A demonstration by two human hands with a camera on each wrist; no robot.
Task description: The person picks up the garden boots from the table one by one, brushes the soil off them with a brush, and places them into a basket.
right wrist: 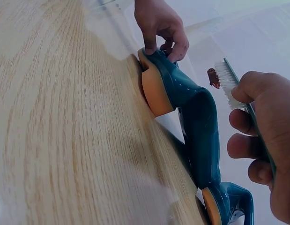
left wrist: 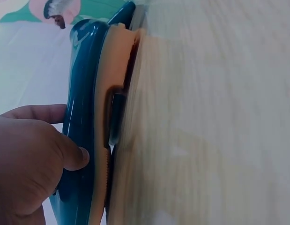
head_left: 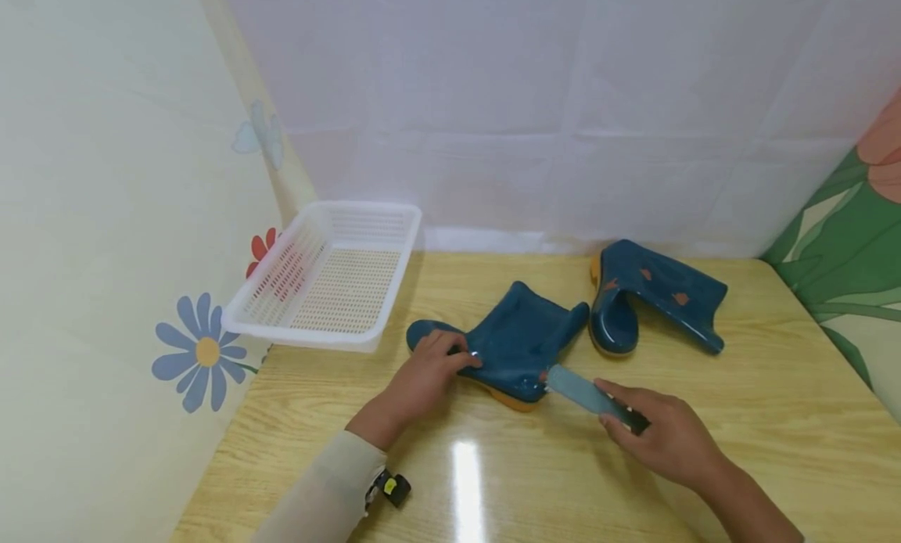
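Your left hand [head_left: 428,375] pinches the foot of a glossy dark teal rain boot [head_left: 517,343], thumb on its near side and fingers over the far side; the boot's orange sole [left wrist: 103,117] is below your fingertips, and its shaft spreads out to their right. Your right hand [head_left: 669,433] grips a white-bristled brush [head_left: 583,388], fingers curled round the handle, the head pointing ahead of your fingertips toward the boot. A reddish-brown clump [right wrist: 213,78] is at the bristle tips; you can't tell whether it touches the boot. Beyond your right fingers is a second rain boot [head_left: 672,281], spotted reddish-brown. Beyond your left fingers, further left, stands a white plastic basket [head_left: 331,338]. Behind those fingers, a black wrist device [head_left: 400,490] bears a yellow-green mark too small to read.
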